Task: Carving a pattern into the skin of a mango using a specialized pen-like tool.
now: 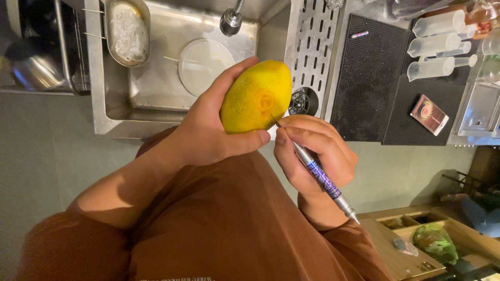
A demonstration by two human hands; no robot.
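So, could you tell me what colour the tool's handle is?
The tool has a silver metal handle with a blue-purple patterned grip, best seen in the head view.

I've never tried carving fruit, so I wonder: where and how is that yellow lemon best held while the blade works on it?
Judging by the picture, grip the lemon around its long body from the side away from the carved patch, as the left hand does: fingers behind, thumb below. That leaves the carved face open to the thin carving knife in the right hand.
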